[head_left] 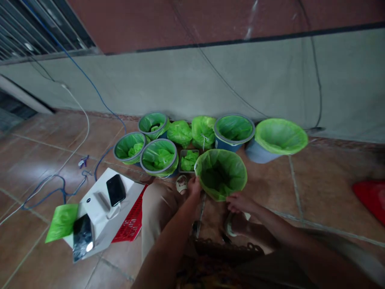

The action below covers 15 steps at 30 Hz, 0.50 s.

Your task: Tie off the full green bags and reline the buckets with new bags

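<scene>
A small bin lined with a green plastic bag (221, 172) stands on the tiled floor right in front of me. My left hand (194, 187) is closed on the bag's rim at its left side. My right hand (237, 202) pinches the rim at the lower right. The bag is stretched over the bin's mouth and hides the bin itself. My knees and feet show below the hands.
Several more green-lined bins (234, 130) and tied green bags (179, 132) stand along the wall (270, 80). A white box (102, 208) with two phones, a red basket (132, 218) and a folded green bag (61, 221) lie at left, near loose cables (54, 188).
</scene>
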### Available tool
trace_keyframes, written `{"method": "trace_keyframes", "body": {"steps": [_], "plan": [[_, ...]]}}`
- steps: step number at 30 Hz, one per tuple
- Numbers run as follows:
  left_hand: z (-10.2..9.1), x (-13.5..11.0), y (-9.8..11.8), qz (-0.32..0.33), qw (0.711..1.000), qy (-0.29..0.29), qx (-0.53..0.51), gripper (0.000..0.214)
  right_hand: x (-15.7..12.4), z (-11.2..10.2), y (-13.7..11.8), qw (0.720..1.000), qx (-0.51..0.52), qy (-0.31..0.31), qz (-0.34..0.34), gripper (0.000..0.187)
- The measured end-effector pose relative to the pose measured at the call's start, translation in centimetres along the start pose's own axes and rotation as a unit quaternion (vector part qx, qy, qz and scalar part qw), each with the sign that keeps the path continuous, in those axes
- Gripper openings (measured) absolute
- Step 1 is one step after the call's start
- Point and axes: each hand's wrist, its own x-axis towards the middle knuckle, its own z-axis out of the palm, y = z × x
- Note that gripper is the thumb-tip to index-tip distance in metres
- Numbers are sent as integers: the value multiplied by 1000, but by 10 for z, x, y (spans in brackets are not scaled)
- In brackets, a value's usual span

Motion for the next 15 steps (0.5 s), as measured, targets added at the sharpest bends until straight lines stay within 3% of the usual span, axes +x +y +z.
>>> {"method": "trace_keyframes", "body": {"steps": [2, 4, 7, 10, 15], "plan": [[1, 2, -5, 18, 1000, 3, -5, 16, 7, -12, -15, 985, -107, 96, -95, 27], [1, 4, -8, 27, 1000, 4, -6, 7, 15, -19, -25, 945, -236, 158, -162, 29], [0, 8, -10, 25, 1000, -2, -13, 5, 24, -18, -27, 899, -389, 117, -161, 33], [0, 11, -14, 9, 999, -15, -32, 11, 28, -11, -19, 870, -466, 70, -143, 41], [1, 16, -16, -37, 997, -40, -57, 20, 20, -7, -26, 872, -454, 83, -163, 38]]}}
